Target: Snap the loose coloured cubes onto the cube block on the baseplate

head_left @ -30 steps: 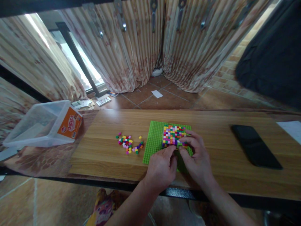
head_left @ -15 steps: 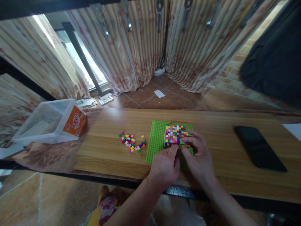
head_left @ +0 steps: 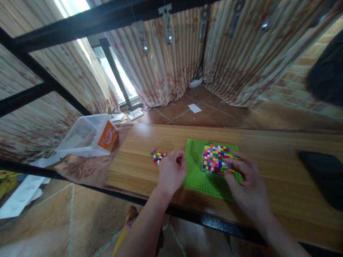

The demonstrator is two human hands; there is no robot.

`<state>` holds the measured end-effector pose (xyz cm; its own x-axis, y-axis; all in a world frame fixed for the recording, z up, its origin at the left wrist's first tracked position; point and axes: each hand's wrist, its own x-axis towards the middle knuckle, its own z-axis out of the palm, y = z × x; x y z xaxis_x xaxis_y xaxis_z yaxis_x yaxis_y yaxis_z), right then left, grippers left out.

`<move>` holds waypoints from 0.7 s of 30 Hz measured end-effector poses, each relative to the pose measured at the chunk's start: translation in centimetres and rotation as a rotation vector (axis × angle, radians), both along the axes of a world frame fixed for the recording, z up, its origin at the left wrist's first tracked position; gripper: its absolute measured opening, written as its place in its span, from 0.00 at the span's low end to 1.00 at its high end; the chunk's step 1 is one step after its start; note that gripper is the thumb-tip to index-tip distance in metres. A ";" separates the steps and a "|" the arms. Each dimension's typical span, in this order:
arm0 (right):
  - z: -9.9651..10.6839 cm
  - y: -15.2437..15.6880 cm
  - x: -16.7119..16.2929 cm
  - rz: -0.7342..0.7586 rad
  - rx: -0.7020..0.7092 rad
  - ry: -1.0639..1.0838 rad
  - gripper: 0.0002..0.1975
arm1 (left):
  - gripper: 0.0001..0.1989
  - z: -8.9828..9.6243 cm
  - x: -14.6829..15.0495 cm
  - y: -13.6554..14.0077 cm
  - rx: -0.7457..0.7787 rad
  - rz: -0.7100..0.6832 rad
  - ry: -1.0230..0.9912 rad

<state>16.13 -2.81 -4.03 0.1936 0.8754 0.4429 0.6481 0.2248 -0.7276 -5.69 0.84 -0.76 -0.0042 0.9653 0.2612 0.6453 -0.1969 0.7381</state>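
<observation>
Left hand point(head_left: 172, 172) moved to loose bricks point(head_left: 158, 157), grip unclear; right hand point(head_left: 249, 184) still on brick block point(head_left: 213, 157), fingers apart.

On brown wooden board point(head_left: 276, 160), left to right: loose multicoloured plastic cubes point(head_left: 159, 157), rectangular green plastic baseplate point(head_left: 195, 173) with multicoloured plastic-brick block point(head_left: 215, 157) upon it, black rectangular device point(head_left: 323, 175); left of board stands translucent plastic bin point(head_left: 85, 151).

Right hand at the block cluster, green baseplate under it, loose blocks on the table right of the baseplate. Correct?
One slip: the loose blocks lie left of the green baseplate, as the head view shows. The rest holds: right hand at the block cluster, baseplate under it.
</observation>
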 end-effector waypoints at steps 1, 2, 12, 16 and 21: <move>0.0 0.0 0.1 0.000 -0.001 0.001 0.11 | 0.09 0.1 -1.0 0.7 -0.034 0.040 0.048; 0.0 0.0 0.1 0.001 -0.001 0.001 0.11 | 0.10 0.1 -2.0 1.2 -0.062 0.076 0.072; 0.1 0.1 0.2 -0.030 0.000 0.012 0.12 | 0.13 0.6 -6.4 2.1 -0.255 0.061 0.246; 0.0 0.0 0.4 -0.041 -0.022 0.008 0.13 | 0.14 0.9 -7.7 2.8 -0.268 0.167 0.314; -0.1 0.1 0.6 -0.034 -0.022 0.026 0.14 | 0.16 0.5 -7.7 3.2 -0.242 0.066 0.355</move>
